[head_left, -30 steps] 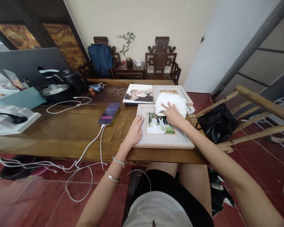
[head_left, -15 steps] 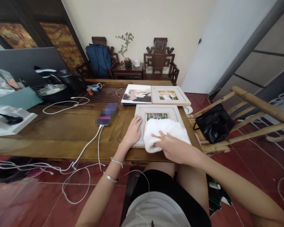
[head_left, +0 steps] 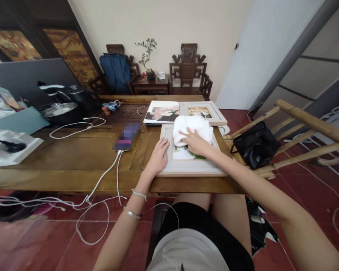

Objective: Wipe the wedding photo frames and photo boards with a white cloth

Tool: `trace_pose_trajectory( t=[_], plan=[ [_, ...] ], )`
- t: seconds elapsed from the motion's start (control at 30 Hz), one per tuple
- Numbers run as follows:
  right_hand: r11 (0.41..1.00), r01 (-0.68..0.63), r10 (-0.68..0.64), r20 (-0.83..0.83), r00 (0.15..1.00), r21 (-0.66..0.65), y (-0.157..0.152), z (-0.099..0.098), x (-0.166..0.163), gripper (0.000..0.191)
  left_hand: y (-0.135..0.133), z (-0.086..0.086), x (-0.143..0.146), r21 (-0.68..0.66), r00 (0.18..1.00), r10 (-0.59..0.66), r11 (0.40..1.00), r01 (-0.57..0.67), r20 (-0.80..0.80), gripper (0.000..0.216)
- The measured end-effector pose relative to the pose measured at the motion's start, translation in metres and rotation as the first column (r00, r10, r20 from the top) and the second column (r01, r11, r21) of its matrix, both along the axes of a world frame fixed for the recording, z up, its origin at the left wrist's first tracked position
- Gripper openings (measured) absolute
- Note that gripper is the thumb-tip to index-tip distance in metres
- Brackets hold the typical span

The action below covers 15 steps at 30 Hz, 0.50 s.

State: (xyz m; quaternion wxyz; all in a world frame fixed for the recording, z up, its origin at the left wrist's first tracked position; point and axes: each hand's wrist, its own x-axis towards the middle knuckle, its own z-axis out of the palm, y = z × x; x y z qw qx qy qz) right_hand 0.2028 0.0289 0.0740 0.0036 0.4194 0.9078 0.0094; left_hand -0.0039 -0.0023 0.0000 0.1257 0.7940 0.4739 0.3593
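Note:
A pale framed photo (head_left: 186, 168) lies flat at the near edge of the wooden table (head_left: 73, 150). My left hand (head_left: 158, 158) rests flat on the frame's left border, fingers stretched out. My right hand (head_left: 194, 142) presses a white cloth (head_left: 192, 128) onto the upper part of the frame's glass, fingers lying over the cloth. Behind it lie a second framed photo (head_left: 202, 111) and an unframed photo print (head_left: 161, 113).
A phone (head_left: 126, 136) on a white charging cable (head_left: 107, 173) lies left of the frame. Further left stand a dark kettle and pots (head_left: 70, 101), a white box (head_left: 8, 146) and loose cables. A black bag (head_left: 254, 145) sits on a bamboo chair at right.
My right hand slid the white cloth from the frame's top down to its near edge, then back up to the upper part. My left hand stayed on the frame's left border.

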Motion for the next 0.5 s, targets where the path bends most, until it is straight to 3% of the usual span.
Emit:
trace_pose_trajectory(
  t=[0.13, 0.23, 0.3, 0.37, 0.5],
  plan=[
    [0.985, -0.049, 0.056, 0.035, 0.998, -0.163, -0.054, 0.021, -0.003, 0.060, -0.001, -0.001, 0.002, 0.014, 1.000, 0.006, 1.000, -0.006, 0.014, 0.045],
    [0.930, -0.147, 0.172, 0.046, 0.984, -0.336, -0.089, 0.044, -0.002, 0.055, -0.001, -0.001, 0.002, -0.001, 1.000, 0.015, 1.000, -0.015, 0.006, 0.045],
    [0.909, -0.192, 0.217, 0.027, 0.976, -0.370, -0.103, 0.053, -0.003, 0.054, -0.001, 0.000, 0.002, -0.014, 1.000, 0.017, 1.000, -0.017, 0.010, 0.045],
    [0.923, -0.204, 0.216, 0.000, 0.976, -0.325, -0.109, 0.051, -0.006, 0.056, -0.001, 0.001, 0.002, -0.026, 0.999, 0.012, 1.000, -0.011, 0.030, 0.044],
    [0.963, -0.117, 0.124, 0.014, 0.992, -0.243, -0.092, 0.028, -0.019, 0.056, -0.006, 0.011, 0.005, -0.096, 0.991, 0.050, 0.995, -0.039, 0.123, 0.044]
  ],
)
